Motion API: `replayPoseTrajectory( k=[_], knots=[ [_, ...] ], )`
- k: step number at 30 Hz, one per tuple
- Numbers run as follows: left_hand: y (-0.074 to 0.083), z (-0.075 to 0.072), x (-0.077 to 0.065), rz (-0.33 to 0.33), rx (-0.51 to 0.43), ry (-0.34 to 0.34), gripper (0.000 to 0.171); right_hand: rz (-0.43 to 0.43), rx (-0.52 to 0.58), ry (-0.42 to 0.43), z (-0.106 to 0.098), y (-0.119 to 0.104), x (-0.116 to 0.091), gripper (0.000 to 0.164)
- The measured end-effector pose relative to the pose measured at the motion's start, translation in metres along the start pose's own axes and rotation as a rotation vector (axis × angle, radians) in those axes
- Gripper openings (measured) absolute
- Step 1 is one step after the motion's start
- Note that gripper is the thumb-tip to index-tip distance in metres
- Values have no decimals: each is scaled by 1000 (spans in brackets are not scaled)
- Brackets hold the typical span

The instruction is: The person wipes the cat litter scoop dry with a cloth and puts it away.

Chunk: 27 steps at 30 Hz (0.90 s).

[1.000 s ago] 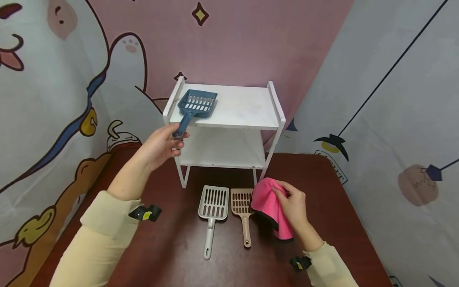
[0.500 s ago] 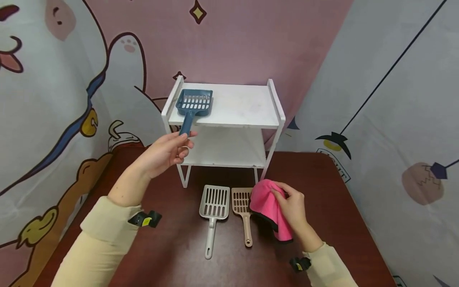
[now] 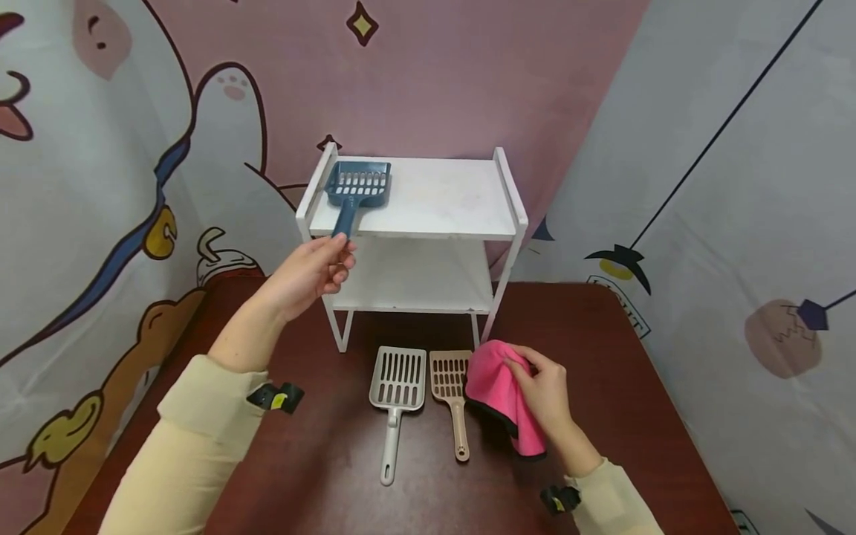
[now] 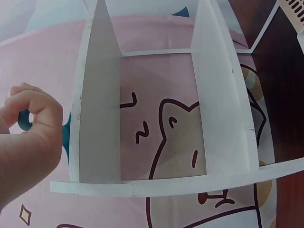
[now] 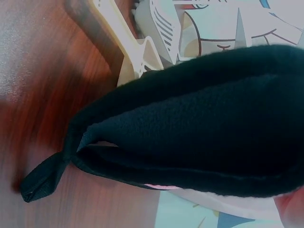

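In the head view my left hand pinches the handle end of a blue litter scoop. Its slotted head is over the left part of the white shelf's top; whether it touches I cannot tell. The left wrist view shows my curled fingers beside the shelf's edge, hiding most of the scoop. At the right, my right hand pinches a pink cloth with black edging, which droops over the table. Its dark inner side and a black loop fill much of the right wrist view.
A grey litter scoop and a beige one lie side by side on the dark red-brown table, in front of the shelf. The cloth hangs close to the beige scoop's right edge. Printed fabric backs the table.
My left hand has shifted its grip on the blue scoop's handle, and the scoop has turned straighter and moved slightly left. The right hand and the cloth have hardly moved.
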<state>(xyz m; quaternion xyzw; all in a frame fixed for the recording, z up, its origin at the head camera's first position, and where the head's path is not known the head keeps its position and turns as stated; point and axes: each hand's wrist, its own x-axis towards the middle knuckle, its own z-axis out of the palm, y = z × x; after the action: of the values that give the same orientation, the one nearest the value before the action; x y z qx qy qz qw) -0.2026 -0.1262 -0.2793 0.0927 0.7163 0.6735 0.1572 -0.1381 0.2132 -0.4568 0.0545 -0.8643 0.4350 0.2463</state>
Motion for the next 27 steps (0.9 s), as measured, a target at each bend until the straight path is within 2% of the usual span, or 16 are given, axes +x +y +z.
replayPoseTrajectory(
  k=[6,11,18,27],
  knots=[
    [2,3,9,22,-18,-6,28,-6,-10,16,1,1,-3,19],
    [4,5,13,10,-43,20,27,-26,3,27,2,0,-3,18],
    [6,7,17,-40,-58,67,30,-34,-7,40,1,1,-3,18],
    [6,8,20,-121,-58,86,36,-19,3,35,-1,1,-5,18]
  ],
)
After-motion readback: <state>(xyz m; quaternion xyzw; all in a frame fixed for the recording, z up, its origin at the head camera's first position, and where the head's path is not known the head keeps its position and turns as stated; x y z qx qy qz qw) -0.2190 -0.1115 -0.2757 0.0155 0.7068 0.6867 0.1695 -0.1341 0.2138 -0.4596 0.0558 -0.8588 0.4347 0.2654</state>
